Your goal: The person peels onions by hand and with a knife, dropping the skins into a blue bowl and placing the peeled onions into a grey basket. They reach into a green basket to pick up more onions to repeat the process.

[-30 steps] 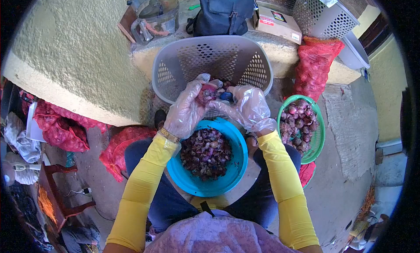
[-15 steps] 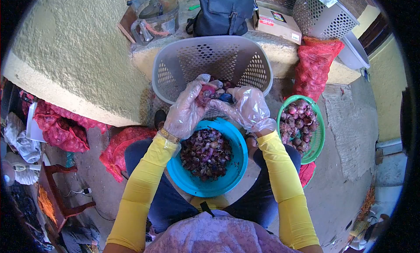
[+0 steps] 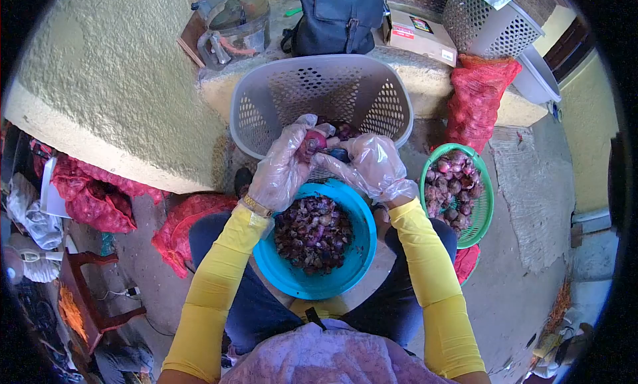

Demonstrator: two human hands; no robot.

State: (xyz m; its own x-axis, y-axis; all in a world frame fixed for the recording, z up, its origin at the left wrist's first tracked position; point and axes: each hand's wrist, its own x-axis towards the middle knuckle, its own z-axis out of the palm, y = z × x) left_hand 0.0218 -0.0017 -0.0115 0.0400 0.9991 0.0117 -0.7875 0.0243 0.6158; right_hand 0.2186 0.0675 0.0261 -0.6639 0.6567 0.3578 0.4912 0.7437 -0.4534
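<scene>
My left hand point(image 3: 282, 165), in a clear plastic glove, is closed around a red onion point(image 3: 312, 145). Close beside it, my gloved right hand point(image 3: 377, 163) grips a small tool with a dark blue handle point(image 3: 340, 154); its working end cannot be made out. Both hands are over the near rim of a grey perforated basket point(image 3: 322, 66), where more onions point(image 3: 347, 130) partly show behind the fingers. Below the hands, a blue basin point(image 3: 362, 251) holds a heap of dry onion skins and scraps point(image 3: 312, 234).
On the right stands a green basket point(image 3: 487, 204) of red onions point(image 3: 455, 181), with a full red mesh sack point(image 3: 475, 101) behind it. More red sacks point(image 3: 189, 228) lie on the left. A black backpack point(image 3: 339, 22) and a cardboard box point(image 3: 422, 38) rest on the ledge ahead.
The onion has turned slightly in my left hand, showing a smoother purple side. My right hand and the blue-handled tool have tilted and shifted slightly downward.
</scene>
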